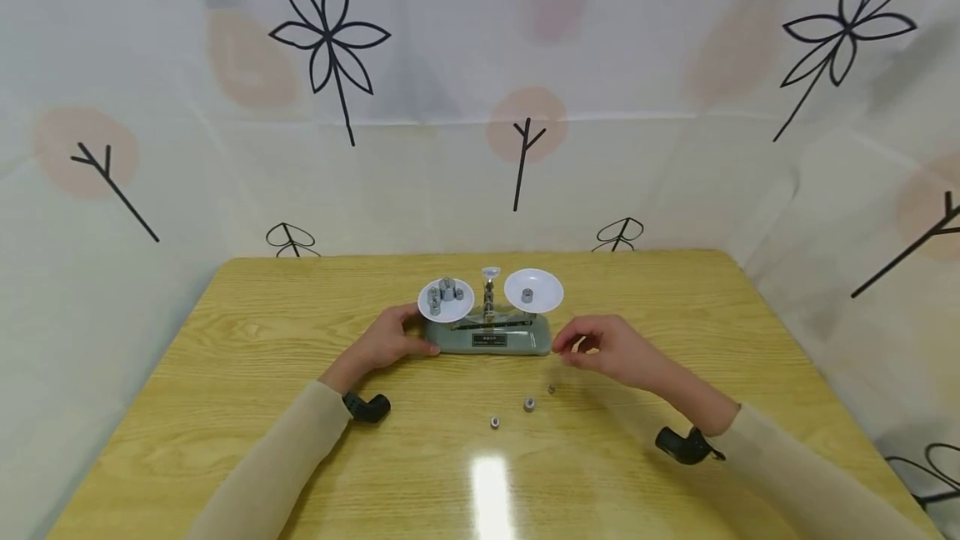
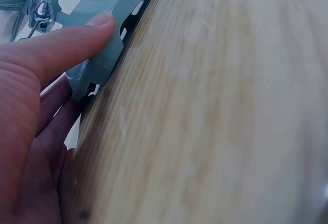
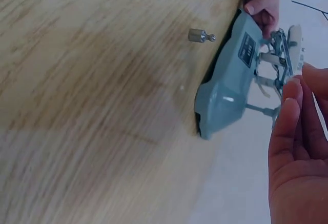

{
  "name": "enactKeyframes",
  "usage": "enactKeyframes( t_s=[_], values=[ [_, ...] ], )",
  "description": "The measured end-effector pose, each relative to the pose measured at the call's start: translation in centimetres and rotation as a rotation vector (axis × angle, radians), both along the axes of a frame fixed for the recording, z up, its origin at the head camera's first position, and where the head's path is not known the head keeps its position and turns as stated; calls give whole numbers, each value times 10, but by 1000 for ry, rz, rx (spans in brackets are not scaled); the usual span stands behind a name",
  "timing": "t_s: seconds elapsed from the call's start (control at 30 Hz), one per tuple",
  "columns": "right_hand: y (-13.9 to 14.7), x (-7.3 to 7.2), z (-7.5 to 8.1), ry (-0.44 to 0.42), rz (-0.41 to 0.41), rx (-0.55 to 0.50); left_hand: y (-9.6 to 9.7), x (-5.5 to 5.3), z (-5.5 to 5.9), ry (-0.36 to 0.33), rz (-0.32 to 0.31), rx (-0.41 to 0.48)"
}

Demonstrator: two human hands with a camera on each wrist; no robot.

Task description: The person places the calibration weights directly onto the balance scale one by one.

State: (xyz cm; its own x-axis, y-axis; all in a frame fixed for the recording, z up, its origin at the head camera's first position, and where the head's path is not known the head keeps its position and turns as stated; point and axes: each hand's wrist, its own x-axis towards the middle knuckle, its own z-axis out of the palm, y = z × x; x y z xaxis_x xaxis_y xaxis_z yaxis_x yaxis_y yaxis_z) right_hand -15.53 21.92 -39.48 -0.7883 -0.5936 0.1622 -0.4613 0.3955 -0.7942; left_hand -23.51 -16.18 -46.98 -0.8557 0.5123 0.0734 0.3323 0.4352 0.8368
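A green balance scale (image 1: 489,338) with two white pans stands near the table's far side. My left hand (image 1: 390,338) holds the left end of its base, thumb (image 2: 92,35) on the front and fingers behind. Several metal weights (image 1: 447,288) stand in the left pan (image 1: 467,307); a single weight (image 1: 527,295) stands in the right pan (image 1: 551,294). The left pan hangs slightly lower. My right hand (image 1: 611,347) hovers by the base's right end, fingers (image 3: 284,121) loosely bent, with nothing visible between them. Whether the fingertips touch the base I cannot tell.
Three small weights lie on the wooden table (image 1: 300,315) in front of the scale: one left (image 1: 495,422), a larger one in the middle (image 1: 529,404), and a small one (image 1: 551,388) below my right hand. A patterned cloth (image 1: 450,65) hangs behind the table.
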Motion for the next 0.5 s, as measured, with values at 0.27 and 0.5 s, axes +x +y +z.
enactKeyframes(
  t_s=[0.27,0.5],
  values=[
    [-4,0,-12,-9,4,2,1,2,2,-1,10,2],
    [-7,2,-23,-44,3,12,0,1,-2,7,15,1]
  ],
)
